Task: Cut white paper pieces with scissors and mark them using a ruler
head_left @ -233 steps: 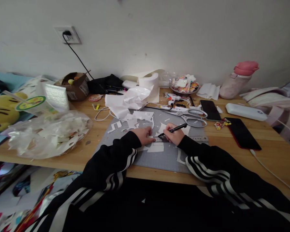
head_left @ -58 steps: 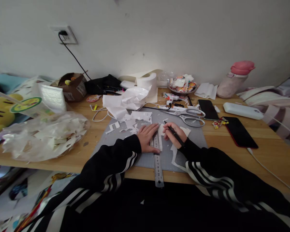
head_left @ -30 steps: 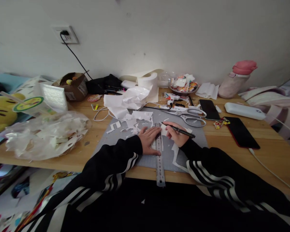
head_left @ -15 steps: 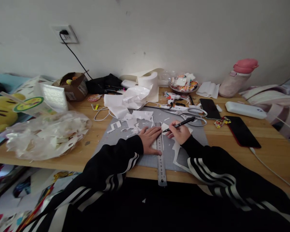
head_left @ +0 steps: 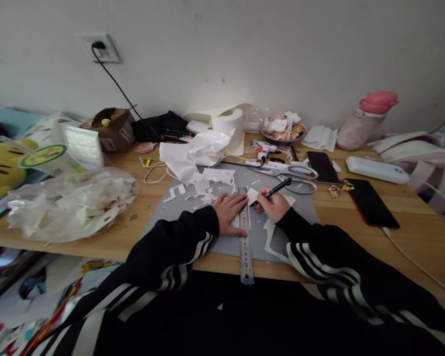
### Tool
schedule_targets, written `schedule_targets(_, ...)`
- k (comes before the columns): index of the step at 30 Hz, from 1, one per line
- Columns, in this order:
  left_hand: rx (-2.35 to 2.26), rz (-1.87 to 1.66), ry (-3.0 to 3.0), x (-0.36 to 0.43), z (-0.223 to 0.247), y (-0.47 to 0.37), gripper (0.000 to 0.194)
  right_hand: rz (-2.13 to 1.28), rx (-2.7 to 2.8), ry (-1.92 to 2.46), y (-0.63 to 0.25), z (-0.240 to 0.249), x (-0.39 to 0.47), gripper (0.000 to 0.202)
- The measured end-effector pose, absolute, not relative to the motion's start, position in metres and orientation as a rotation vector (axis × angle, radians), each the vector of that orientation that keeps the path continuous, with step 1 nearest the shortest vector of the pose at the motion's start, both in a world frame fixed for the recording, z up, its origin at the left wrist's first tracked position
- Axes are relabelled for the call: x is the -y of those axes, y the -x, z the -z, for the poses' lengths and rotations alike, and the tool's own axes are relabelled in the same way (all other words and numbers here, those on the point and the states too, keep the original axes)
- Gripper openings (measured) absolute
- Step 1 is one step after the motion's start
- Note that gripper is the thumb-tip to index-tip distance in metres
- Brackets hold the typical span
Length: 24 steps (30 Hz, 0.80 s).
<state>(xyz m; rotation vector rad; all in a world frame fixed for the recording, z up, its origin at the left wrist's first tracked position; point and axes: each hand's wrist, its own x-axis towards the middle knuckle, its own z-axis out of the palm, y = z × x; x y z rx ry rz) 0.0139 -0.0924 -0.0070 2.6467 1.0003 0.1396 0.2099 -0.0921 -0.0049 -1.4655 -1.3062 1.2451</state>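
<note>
My left hand (head_left: 230, 214) lies flat with its fingers stretched out, pressing on a metal ruler (head_left: 246, 252) whose near end juts past the table edge. A black pen (head_left: 274, 191) is gripped in my right hand (head_left: 276, 205), its tip down beside the ruler's right edge. Under the ruler and pen tip is a small white paper piece (head_left: 252, 197), partly hidden by my hands. All of this rests on a grey cutting mat (head_left: 203, 242). A cut strip of white paper (head_left: 270, 242) lies on the mat below my right hand.
Paper scraps (head_left: 211, 182) and grey-handled scissors (head_left: 298, 174) lie beyond my hands. Further back are a glue gun (head_left: 265, 147) and a bowl of scraps (head_left: 282, 129). Two phones (head_left: 373, 203) are on the right, a plastic bag (head_left: 70, 205) on the left.
My right hand and the pen have shifted slightly left and toward me, with the pen more upright. My left hand stays on the ruler.
</note>
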Motion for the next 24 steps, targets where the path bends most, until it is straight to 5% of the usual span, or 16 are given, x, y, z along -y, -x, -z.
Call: schedule_targets(24, -1.000, -0.106, -2.622, 0.0916, 0.0047, -0.0144, 0.096, -0.943, 1.678, 1.485, -0.2086, -0.0005, 0.0975, 0.010)
